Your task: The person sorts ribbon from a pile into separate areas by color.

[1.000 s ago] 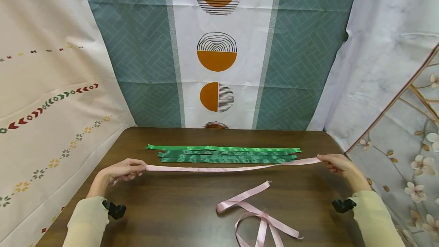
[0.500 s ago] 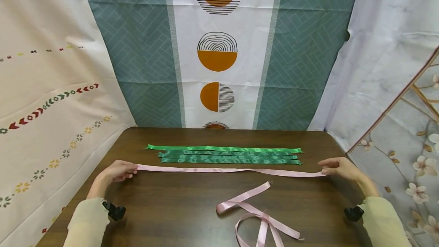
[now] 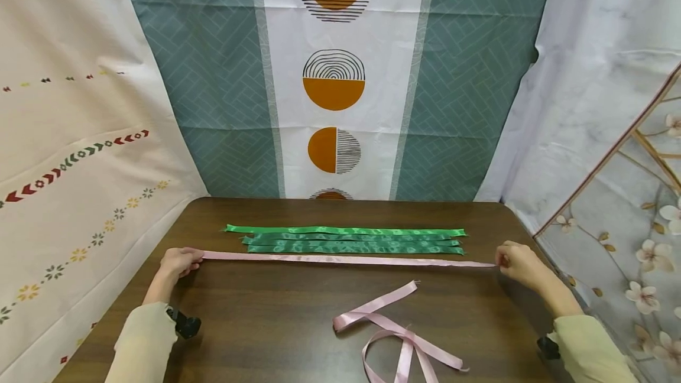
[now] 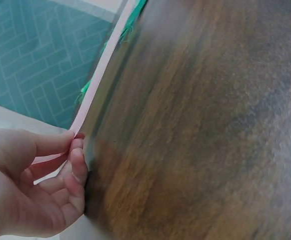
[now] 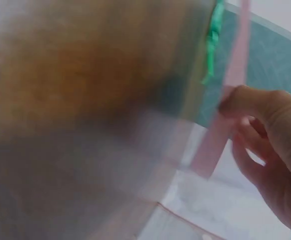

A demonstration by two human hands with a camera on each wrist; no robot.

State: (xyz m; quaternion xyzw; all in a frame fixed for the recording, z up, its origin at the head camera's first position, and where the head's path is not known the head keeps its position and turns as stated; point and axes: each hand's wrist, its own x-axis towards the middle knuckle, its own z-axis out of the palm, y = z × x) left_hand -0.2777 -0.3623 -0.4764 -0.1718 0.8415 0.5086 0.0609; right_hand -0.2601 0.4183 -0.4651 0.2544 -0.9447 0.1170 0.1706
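A pink satin ribbon (image 3: 340, 259) stretches nearly straight between both hands, just in front of several green ribbons (image 3: 351, 246) laid side by side. My left hand (image 3: 181, 262) pinches its left end; in the left wrist view the thumb and forefinger press on the ribbon (image 4: 103, 65). At the other end my right hand (image 3: 518, 263) pinches it between thumb and finger. In the right wrist view a short tail of the ribbon (image 5: 209, 155) sticks out past the fingers, and that picture is blurred.
More pink ribbons (image 3: 409, 336) lie loosely crossed and looped on the near part of the brown wooden table (image 3: 255, 324). A patterned cloth (image 3: 213, 75) hangs behind the table's far edge. Other cloths (image 3: 596, 135) stand at both sides.
The pink ribbon has gone from slack and twisted to nearly straight and flat. My left hand has moved left; my right hand went outward, then slightly back inward, with its fingers more curled.
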